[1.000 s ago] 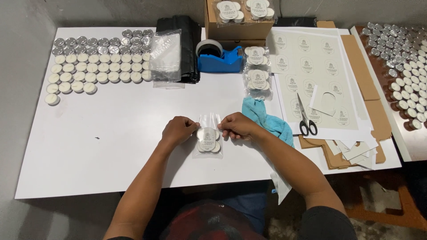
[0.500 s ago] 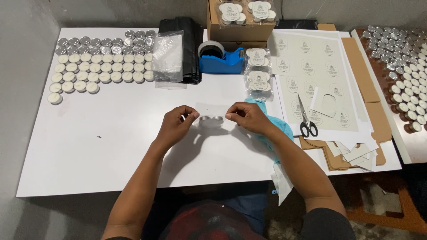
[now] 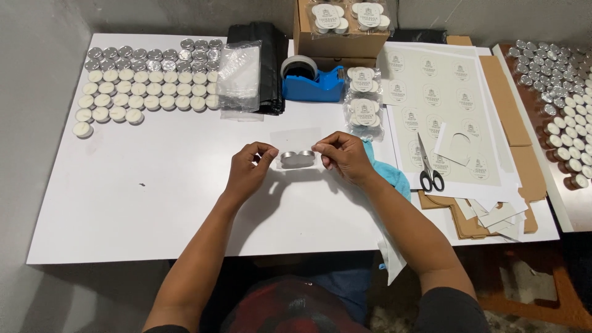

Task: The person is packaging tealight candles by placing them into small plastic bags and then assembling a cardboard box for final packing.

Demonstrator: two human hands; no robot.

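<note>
1. Work surface: a white table [image 3: 154, 203] set against a grey wall.
2. Left hand [image 3: 248, 168] and right hand [image 3: 340, 154], each with fingertips pinched shut on one side of a clear bag of tealights [image 3: 297, 158]; the bag is raised on edge just above mid-table, between the hands.
3. Just right of the right hand: a blue cloth [image 3: 387, 168]; scissors [image 3: 429, 168] on a label sheet [image 3: 431, 80].
4. Beyond: a blue tape dispenser [image 3: 312, 80]; finished packs [image 3: 364, 102]; rows of loose tealights [image 3: 148, 83] far left.
</note>
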